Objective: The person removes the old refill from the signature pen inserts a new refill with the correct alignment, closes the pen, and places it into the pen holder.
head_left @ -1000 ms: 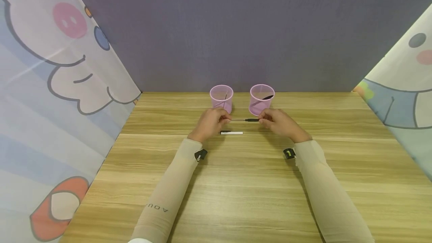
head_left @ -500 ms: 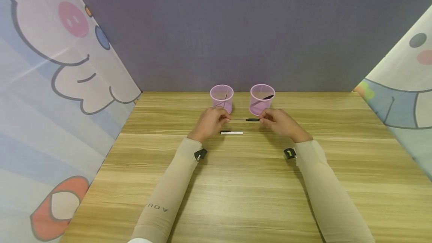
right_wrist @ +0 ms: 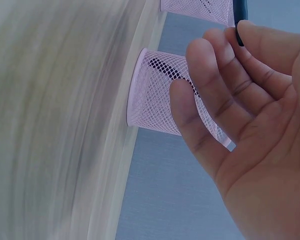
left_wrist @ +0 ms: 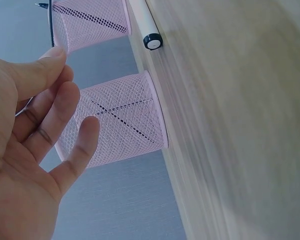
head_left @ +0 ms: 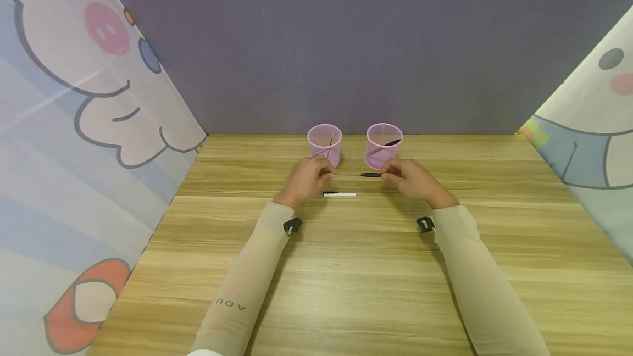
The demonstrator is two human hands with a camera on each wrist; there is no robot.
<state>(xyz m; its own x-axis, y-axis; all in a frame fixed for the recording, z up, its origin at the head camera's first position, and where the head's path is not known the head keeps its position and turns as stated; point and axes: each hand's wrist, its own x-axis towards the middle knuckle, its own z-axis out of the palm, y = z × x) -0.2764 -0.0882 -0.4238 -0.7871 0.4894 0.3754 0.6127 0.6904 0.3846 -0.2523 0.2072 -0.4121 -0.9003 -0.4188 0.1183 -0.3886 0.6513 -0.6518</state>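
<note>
Above the table, a thin dark rod with a black handle [head_left: 371, 175] stretches level between my two hands. My left hand [head_left: 306, 177] pinches the thin end between thumb and fingertips. With thumb and fingers, my right hand [head_left: 407, 179] pinches the handle end, also seen as the black handle [right_wrist: 240, 15] in the right wrist view. Behind the hands stand two pink mesh cups. The left cup [left_wrist: 125, 130] contains two thin dark sticks that cross; the right cup [right_wrist: 150, 102] has a black-ended stick leaning in it. The rod's exact kind is unclear.
On the wooden table [head_left: 346, 290], a white marker [head_left: 341, 195] with a black end lies just in front of the held rod. A dark grey panel [head_left: 346, 48] rises behind the cups. Cartoon-printed curtains [head_left: 59, 180] hang at both sides.
My hands have drifted very slightly apart, the black handle shifting a touch to the right with my right hand. Both cups and the marker stay in place.
</note>
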